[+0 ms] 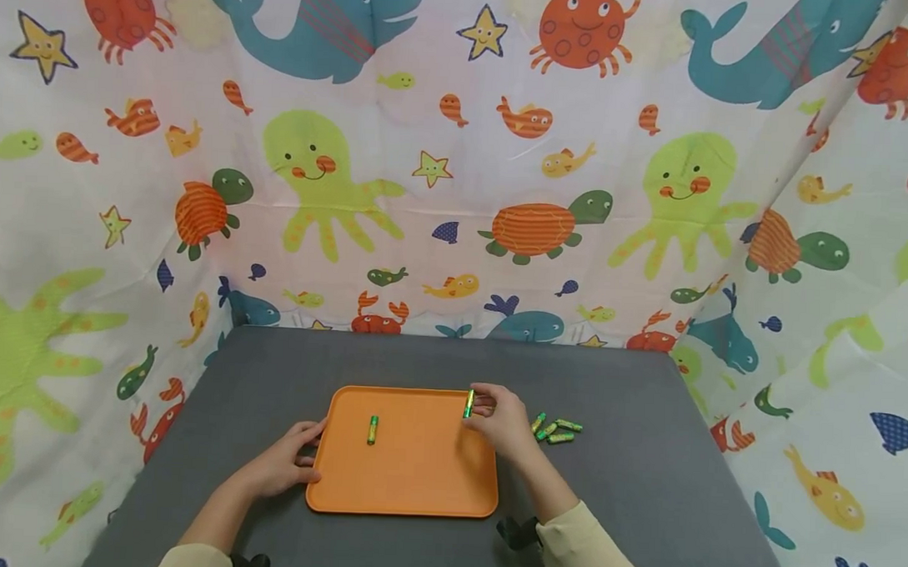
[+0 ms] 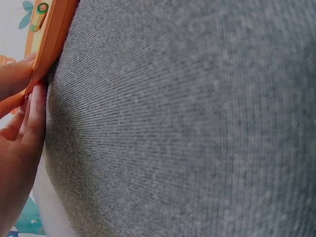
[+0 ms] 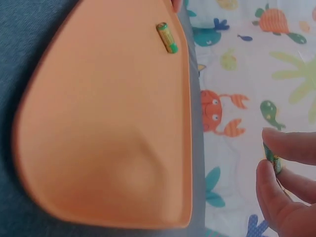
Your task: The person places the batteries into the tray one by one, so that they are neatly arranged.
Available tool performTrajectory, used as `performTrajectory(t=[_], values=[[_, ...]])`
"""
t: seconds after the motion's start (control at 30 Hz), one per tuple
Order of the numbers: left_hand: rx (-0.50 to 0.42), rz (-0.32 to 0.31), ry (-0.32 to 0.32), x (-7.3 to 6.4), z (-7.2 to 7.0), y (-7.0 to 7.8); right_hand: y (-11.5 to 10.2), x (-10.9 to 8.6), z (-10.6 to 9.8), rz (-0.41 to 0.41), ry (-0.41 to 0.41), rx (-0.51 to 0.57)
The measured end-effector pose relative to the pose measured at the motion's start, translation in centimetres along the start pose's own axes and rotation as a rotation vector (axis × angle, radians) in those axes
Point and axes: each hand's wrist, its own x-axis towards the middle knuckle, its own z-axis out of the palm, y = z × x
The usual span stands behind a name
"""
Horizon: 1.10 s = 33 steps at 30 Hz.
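An orange tray (image 1: 406, 474) lies on the grey table. At its left rim is my left hand (image 1: 278, 463), gripping the edge between thumb and fingers, as the left wrist view shows. My right hand (image 1: 500, 420) is raised over the tray's far right corner and pinches a small green and gold battery (image 1: 468, 403) between thumb and fingertips. The same battery (image 3: 272, 159) shows partly behind the fingers in the right wrist view. Another battery (image 1: 373, 430) of the same kind lies on the tray, left of its middle.
Several more batteries (image 1: 559, 438) lie in a loose cluster on the table (image 1: 627, 490), right of the tray. A curtain (image 1: 456, 225) printed with sea animals hangs behind the table and along both sides.
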Motion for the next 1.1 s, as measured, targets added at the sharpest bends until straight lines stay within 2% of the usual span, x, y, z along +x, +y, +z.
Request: performTrajectory(t=[0.27,0.43,0.6,0.8,1.1], values=[[0.001,-0.023,0.013,0.0,0.1,-0.1,-1.0,0.6,1.0,-0.008,-0.028,0.015],[-0.011,-0.02,0.01,-0.1,0.0,0.1,-1.3,0.8,1.7,0.011,-0.074,0.011],[-0.021,-0.021,0.004,-0.2,0.0,0.1,-1.3,1.1,2.5,0.011,-0.128,0.013],[-0.007,-0.021,0.002,0.0,0.0,0.1,-1.2,1.6,3.7,0.014,-0.15,0.038],[-0.036,-0.039,-0.047,0.3,-0.3,-0.6,-0.9,2.2,6.5,0.003,-0.194,0.026]])
